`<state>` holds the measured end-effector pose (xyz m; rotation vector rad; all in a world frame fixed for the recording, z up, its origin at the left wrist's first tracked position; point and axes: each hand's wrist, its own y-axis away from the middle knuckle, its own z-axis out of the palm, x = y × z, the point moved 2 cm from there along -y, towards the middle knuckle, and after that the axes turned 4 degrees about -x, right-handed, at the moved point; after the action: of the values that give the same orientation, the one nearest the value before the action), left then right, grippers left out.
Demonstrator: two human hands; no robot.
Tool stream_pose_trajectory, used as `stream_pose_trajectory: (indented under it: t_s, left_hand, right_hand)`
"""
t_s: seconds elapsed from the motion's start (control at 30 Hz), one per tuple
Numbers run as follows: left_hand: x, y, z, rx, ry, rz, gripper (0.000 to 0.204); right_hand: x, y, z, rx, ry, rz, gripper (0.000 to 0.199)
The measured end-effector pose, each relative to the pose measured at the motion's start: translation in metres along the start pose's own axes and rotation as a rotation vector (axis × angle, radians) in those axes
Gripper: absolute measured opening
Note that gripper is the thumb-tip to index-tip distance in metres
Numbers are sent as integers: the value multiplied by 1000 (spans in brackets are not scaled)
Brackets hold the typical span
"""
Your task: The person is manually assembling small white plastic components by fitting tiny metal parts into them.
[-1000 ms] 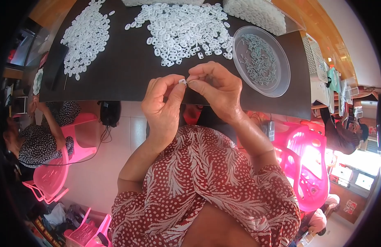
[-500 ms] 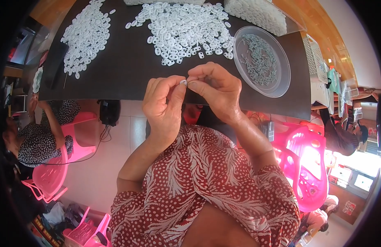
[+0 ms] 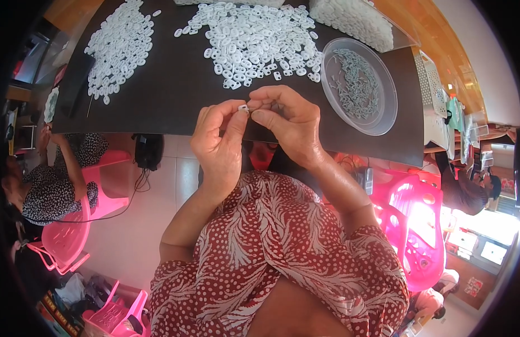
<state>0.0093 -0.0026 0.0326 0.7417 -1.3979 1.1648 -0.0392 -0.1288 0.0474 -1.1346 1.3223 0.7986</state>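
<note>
Two hands met above the table (image 3: pixel 175 106) edge: left hand (image 3: pixel 219 147) pinched a small white ring (image 3: pixel 243 108), right hand (image 3: pixel 288 121) nipped something unseen against it. Two ring heaps (image 3: pixel 254 36) remained; bowl (image 3: pixel 383 115) held grey pieces.

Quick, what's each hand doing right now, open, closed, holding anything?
Left hand: closed, pinching a small white plastic piece at its fingertips.
Right hand: closed, fingertips pinched at the same piece; anything else it holds cannot be told.

Dark tabletop (image 3: pixel 175 95); pale tiled floor (image 3: pixel 130 236) below it; pink plastic chairs (image 3: pixel 74 236) left and right of it.
</note>
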Motion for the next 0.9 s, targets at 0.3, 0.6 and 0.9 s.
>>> stream_pose_trajectory:
  t_s: [0.3,0.6,0.9]
  left_hand:
    - [-2,0,-2,-16,-83,63,10]
    - [-15,6,-6,12,-187,153,11]
    - [-21,1,-17,5,174,-176,12]
  right_hand:
    - [2,-3,0,-3,162,-80,9]
    - [6,-6,10,-26,313,-174,6]
    - [9,-23,8,-81,365,-218,8]
